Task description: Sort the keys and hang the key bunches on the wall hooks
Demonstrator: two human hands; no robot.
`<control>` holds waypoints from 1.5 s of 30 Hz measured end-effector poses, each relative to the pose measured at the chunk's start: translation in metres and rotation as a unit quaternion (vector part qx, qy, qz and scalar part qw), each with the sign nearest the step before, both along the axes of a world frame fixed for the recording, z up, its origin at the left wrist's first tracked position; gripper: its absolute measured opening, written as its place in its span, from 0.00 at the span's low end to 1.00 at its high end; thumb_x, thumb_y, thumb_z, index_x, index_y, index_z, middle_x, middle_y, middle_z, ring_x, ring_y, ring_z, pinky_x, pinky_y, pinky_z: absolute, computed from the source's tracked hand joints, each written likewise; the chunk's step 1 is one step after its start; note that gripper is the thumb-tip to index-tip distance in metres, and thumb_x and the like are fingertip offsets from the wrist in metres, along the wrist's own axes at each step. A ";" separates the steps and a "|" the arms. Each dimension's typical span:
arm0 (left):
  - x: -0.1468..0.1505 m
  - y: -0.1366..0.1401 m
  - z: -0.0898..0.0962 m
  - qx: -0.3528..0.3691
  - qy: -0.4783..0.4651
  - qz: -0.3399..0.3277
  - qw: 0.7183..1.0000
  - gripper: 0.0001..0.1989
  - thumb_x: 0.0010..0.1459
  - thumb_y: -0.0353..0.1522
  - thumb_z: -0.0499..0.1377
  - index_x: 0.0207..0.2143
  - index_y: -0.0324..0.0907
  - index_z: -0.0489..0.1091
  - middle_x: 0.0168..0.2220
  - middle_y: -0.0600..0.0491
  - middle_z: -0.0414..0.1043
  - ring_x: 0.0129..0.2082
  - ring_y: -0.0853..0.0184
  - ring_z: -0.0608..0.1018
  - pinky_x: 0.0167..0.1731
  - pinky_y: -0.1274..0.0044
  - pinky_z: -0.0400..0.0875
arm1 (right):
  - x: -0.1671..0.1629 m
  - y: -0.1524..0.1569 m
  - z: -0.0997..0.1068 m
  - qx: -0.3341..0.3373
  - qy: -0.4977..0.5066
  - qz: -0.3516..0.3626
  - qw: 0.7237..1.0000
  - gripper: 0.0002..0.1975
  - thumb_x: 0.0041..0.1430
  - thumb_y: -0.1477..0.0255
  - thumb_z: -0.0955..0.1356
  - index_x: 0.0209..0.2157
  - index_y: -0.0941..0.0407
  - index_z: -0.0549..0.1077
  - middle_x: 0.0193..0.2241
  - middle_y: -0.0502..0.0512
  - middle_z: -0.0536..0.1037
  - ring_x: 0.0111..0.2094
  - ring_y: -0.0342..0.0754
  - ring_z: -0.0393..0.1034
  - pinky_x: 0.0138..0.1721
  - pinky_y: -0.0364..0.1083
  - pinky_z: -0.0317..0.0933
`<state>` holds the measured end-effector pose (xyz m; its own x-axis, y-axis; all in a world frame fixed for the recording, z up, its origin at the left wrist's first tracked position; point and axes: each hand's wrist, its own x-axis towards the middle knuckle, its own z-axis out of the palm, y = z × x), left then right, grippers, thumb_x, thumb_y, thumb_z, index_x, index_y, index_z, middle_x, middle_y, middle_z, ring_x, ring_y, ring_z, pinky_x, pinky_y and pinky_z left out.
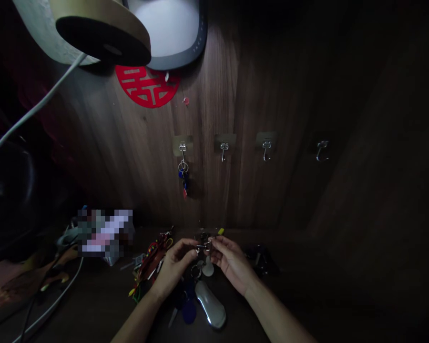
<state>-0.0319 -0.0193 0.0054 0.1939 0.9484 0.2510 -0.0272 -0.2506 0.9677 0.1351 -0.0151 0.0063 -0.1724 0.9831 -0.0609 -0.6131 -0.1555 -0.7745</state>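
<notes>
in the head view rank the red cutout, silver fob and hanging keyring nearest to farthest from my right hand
From your right hand:
1. Silver fob: below, slightly left.
2. Hanging keyring: above, left.
3. Red cutout: highest, farther left.

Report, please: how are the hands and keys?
Left hand, right hand: both pinching metal clasp. Silver fob, blue tag: below hands in view. Colourful cords: close beside left hand.

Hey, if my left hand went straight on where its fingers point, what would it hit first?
Most likely the fingertips of your right hand, just past the small metal clasp at your left hand's fingertips. Their exact depth is hard to judge.
</notes>
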 end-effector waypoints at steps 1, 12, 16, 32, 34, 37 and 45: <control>0.001 0.000 -0.001 -0.005 -0.009 -0.006 1.000 0.12 0.49 0.38 0.63 0.36 0.42 0.72 0.35 0.53 0.75 0.38 0.63 0.75 0.40 0.75 0.68 | 0.000 0.000 0.000 0.004 0.001 0.004 1.000 0.14 0.40 0.69 0.76 0.28 0.59 0.74 0.24 0.51 0.78 0.25 0.43 0.73 0.23 0.38 0.61; 0.004 0.001 0.001 -0.057 -0.072 0.008 0.996 0.12 0.45 0.39 0.65 0.24 0.41 0.68 0.23 0.58 0.68 0.27 0.70 0.70 0.30 0.81 0.64 | -0.004 -0.002 -0.001 0.055 -0.011 0.006 0.998 0.14 0.42 0.67 0.76 0.30 0.58 0.73 0.27 0.51 0.77 0.26 0.43 0.72 0.27 0.40 0.63; 0.001 0.002 0.005 -0.064 -0.143 0.013 0.988 0.12 0.47 0.40 0.64 0.26 0.42 0.68 0.27 0.56 0.70 0.29 0.68 0.72 0.32 0.80 0.66 | -0.001 0.002 -0.004 0.048 -0.066 -0.020 0.996 0.16 0.40 0.64 0.76 0.28 0.58 0.72 0.25 0.51 0.77 0.26 0.44 0.72 0.25 0.41 0.62; -0.022 0.017 0.066 -0.018 -0.183 0.094 0.978 0.13 0.50 0.42 0.62 0.34 0.43 0.67 0.40 0.53 0.75 0.37 0.66 0.76 0.33 0.78 0.69 | 0.014 0.017 -0.011 0.038 -0.144 -0.086 0.985 0.19 0.38 0.59 0.75 0.27 0.58 0.73 0.24 0.52 0.77 0.24 0.44 0.71 0.24 0.41 0.60; -0.023 0.024 0.076 0.023 -0.180 0.097 0.979 0.13 0.51 0.40 0.61 0.36 0.43 0.68 0.40 0.52 0.75 0.39 0.66 0.76 0.38 0.78 0.68 | 0.015 0.019 -0.012 0.040 -0.158 -0.092 0.982 0.19 0.37 0.58 0.75 0.26 0.58 0.74 0.23 0.52 0.77 0.23 0.43 0.70 0.24 0.41 0.59; -0.024 0.037 0.092 0.085 -0.158 0.117 0.977 0.12 0.50 0.38 0.62 0.36 0.42 0.70 0.39 0.52 0.75 0.40 0.67 0.76 0.42 0.78 0.68 | 0.017 0.021 -0.014 0.047 -0.177 -0.093 0.979 0.18 0.38 0.58 0.74 0.26 0.57 0.74 0.23 0.52 0.77 0.23 0.43 0.69 0.23 0.40 0.59; -0.014 0.070 0.142 0.178 -0.126 0.149 0.964 0.16 0.43 0.36 0.66 0.36 0.40 0.70 0.33 0.53 0.77 0.36 0.66 0.78 0.41 0.73 0.69 | 0.021 0.024 -0.017 0.066 -0.216 -0.088 0.970 0.19 0.38 0.56 0.73 0.25 0.57 0.73 0.21 0.51 0.76 0.22 0.43 0.68 0.22 0.40 0.57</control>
